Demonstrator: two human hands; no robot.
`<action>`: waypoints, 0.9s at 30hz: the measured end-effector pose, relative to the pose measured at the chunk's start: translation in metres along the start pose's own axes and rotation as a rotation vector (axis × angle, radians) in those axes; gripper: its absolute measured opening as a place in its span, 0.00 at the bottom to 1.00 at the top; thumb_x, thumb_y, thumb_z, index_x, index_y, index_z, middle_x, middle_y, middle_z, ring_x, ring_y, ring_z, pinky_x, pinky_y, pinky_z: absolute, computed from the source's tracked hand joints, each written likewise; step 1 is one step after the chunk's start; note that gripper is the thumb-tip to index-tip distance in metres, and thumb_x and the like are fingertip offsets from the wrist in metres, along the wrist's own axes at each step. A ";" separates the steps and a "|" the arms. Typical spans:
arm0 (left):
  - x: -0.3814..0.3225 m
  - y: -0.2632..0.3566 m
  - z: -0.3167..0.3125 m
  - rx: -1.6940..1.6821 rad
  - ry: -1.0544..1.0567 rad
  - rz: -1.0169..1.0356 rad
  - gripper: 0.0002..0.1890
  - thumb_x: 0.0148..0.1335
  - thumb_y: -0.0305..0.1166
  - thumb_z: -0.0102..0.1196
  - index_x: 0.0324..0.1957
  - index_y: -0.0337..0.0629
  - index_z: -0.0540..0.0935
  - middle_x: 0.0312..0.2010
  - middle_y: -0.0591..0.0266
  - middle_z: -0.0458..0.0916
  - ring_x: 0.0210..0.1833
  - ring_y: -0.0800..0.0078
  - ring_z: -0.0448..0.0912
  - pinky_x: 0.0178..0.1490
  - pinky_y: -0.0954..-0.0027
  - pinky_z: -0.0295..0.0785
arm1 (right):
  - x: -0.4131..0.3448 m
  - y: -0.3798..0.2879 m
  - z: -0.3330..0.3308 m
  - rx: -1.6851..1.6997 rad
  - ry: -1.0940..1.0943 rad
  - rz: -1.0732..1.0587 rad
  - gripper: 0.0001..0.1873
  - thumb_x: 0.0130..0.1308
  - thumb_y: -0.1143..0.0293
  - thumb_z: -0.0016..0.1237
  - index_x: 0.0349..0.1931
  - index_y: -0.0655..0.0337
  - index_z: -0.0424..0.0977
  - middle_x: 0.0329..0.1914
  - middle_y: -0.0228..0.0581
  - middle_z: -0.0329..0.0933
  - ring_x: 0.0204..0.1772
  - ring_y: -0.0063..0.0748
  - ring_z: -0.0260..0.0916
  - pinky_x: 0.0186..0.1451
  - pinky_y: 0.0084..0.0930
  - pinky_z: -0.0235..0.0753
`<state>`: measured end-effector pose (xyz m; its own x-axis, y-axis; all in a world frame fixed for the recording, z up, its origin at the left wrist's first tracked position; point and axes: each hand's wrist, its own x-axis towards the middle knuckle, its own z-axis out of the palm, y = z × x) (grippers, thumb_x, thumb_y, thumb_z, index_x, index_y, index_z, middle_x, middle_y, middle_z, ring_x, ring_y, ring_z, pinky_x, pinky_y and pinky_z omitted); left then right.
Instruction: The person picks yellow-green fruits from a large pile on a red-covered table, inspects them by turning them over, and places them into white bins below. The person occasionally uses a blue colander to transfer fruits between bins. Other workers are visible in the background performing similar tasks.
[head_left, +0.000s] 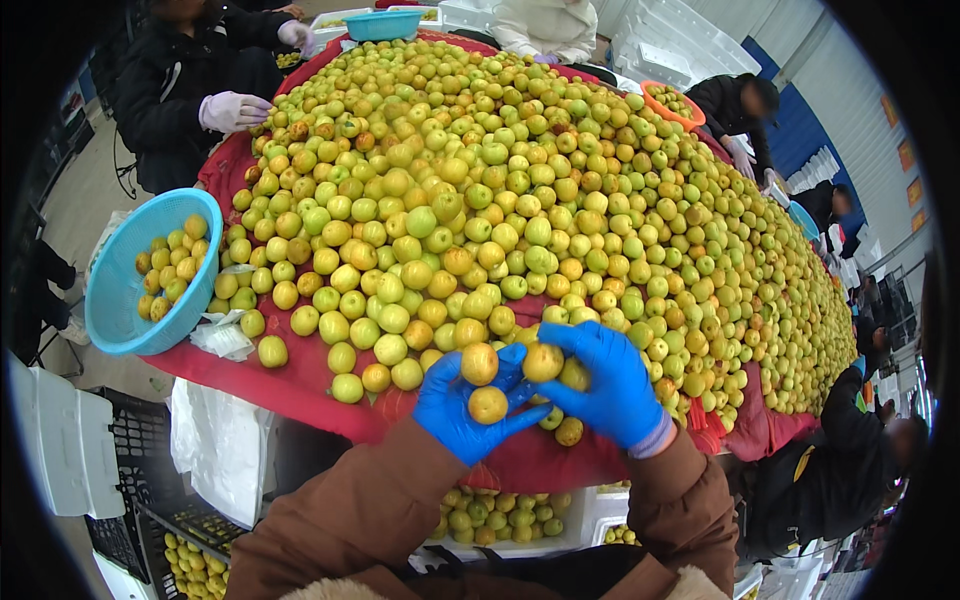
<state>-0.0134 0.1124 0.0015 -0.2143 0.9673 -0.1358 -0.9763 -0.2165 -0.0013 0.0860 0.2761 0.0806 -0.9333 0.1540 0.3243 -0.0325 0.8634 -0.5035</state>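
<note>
Blue gloves cover both hands, which are at the near edge of a large heap of round yellow-green fruits (480, 196), apparently jujubes. My left hand (454, 420) is palm up and cradles two fruits, an upper one (479, 364) and a lower one (487, 405). Between the thumb and fingers of my right hand (611, 386) is another yellow fruit (542, 363), close to the left fingertips. One more fruit (574, 373) shows beside the right palm; whether it is held or lies behind, I cannot tell. Red cloth (540, 461) lies under the heap.
A blue plastic basket (105, 300) holding several fruits stands at the left, beside crumpled clear plastic (223, 337). Below the table edge is a white foam box (577, 517) of fruits. Black crates (139, 450) stand lower left. A gloved co-worker's hand (234, 111) touches the heap.
</note>
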 end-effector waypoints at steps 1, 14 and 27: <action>-0.004 -0.004 -0.001 -0.051 -0.034 0.004 0.35 0.57 0.50 0.54 0.62 0.41 0.69 0.62 0.54 0.68 0.65 0.55 0.67 0.65 0.41 0.63 | -0.008 -0.010 0.003 0.001 0.005 0.005 0.25 0.50 0.63 0.63 0.51 0.54 0.75 0.34 0.42 0.75 0.37 0.45 0.74 0.38 0.38 0.73; -0.051 -0.031 -0.006 0.308 -0.301 -0.116 0.36 0.63 0.56 0.50 0.69 0.55 0.59 0.69 0.65 0.60 0.71 0.65 0.59 0.70 0.43 0.55 | -0.062 -0.056 0.028 0.000 0.152 0.034 0.28 0.54 0.64 0.62 0.54 0.65 0.71 0.50 0.48 0.72 0.49 0.42 0.73 0.49 0.32 0.74; -0.083 -0.043 -0.018 0.177 -0.063 -0.329 0.35 0.65 0.45 0.48 0.72 0.49 0.55 0.73 0.54 0.52 0.75 0.59 0.53 0.70 0.42 0.57 | -0.140 -0.074 0.001 1.296 0.220 0.461 0.10 0.64 0.73 0.48 0.44 0.65 0.71 0.42 0.44 0.76 0.45 0.34 0.76 0.50 0.32 0.77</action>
<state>0.0464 0.0391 -0.0052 0.1159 0.9887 -0.0950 -0.9823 0.1282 0.1368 0.2185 0.1903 0.0713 -0.8796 0.4756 -0.0146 -0.1585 -0.3218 -0.9334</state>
